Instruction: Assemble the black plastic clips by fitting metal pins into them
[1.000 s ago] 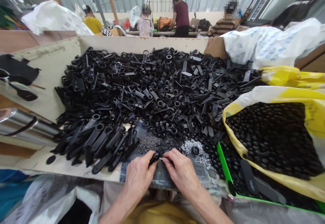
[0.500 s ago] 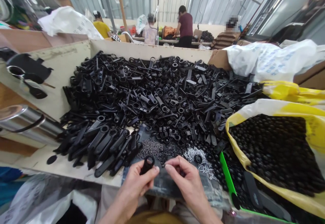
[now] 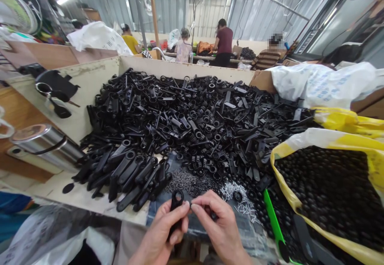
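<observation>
My left hand [image 3: 165, 229] is closed around a black plastic lever part with a ring-shaped end [image 3: 178, 195], held with the ring up. Thumb and forefinger of my right hand [image 3: 220, 223] pinch together beside it, almost touching the left thumb. What sits in that pinch is too small to make out. A small dark piece [image 3: 214, 215] shows under my right fingers. Just beyond both hands lie small grey pieces [image 3: 181, 181], tiny black pieces [image 3: 204, 187] and silver pins [image 3: 232, 191] on a dark work mat [image 3: 159, 211].
A large heap of black plastic parts [image 3: 192, 125] fills the walled table. Longer black handles [image 3: 129, 173] lie at left near a steel flask [image 3: 48, 145]. On the right are a green-edged tray [image 3: 273, 217] and a yellow-white bag [image 3: 285, 189] of black beads. Several people work behind.
The camera view has tilted up slightly. My left hand has turned the lever part so its ring faces me more, and the right fingertips are closer to the left thumb.
</observation>
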Demonstrator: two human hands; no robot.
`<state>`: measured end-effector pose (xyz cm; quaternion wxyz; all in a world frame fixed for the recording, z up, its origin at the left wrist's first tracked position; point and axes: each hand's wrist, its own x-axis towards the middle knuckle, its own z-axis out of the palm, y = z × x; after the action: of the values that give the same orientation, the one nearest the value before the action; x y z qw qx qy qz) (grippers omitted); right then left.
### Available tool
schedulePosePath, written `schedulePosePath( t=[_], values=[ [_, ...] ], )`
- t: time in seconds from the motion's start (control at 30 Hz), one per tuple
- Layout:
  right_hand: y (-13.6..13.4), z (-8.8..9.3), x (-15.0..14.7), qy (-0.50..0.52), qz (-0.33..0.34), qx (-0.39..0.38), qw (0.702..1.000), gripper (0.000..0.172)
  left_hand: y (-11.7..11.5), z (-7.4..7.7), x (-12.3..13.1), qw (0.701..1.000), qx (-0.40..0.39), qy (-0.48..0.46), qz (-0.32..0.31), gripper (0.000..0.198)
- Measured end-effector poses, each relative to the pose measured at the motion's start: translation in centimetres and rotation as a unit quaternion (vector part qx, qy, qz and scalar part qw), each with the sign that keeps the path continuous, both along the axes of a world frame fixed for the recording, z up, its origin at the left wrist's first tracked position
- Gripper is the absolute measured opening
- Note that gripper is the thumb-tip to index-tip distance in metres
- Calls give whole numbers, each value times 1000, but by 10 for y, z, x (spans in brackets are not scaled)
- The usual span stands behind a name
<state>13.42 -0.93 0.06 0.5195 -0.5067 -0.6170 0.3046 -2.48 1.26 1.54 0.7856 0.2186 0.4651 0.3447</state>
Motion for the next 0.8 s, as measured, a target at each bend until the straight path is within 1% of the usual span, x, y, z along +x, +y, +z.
schedulePosePath(
  t=[0.1,0.17,0.27,0.33,0.4,0.47,0.53,0.63,0.7,0.8],
  values=[
    [0,1,3,-4,15,-2,1000,15,-2,-4,0,999,35,20,-7,54],
    [0,2,5,-6,30,-23,999,17,-3,-9,-1,996,75,46,-16,51],
    [1,3,8,18,50,-97,994,19,-3,-16,-2,982,156,106,-34,51],
    [1,1,7,52,50,-143,987,20,-2,-18,0,972,188,133,-34,52],
    [-1,-3,4,70,29,-144,987,20,-2,-18,4,976,173,130,-13,51],
    [-4,-7,2,60,7,-106,993,18,-2,-17,9,984,140,112,11,49],
    [-6,-11,1,41,-3,-62,997,15,-2,-16,14,987,124,100,26,47],
    [-9,-14,3,13,-9,-28,999,12,-3,-14,18,991,107,73,23,45],
    [-10,-14,5,-10,-7,-20,1000,12,-4,-12,20,994,87,58,14,45],
    [-11,-13,9,-43,-7,-15,999,13,-5,-7,20,996,71,61,-9,47]
  ],
)
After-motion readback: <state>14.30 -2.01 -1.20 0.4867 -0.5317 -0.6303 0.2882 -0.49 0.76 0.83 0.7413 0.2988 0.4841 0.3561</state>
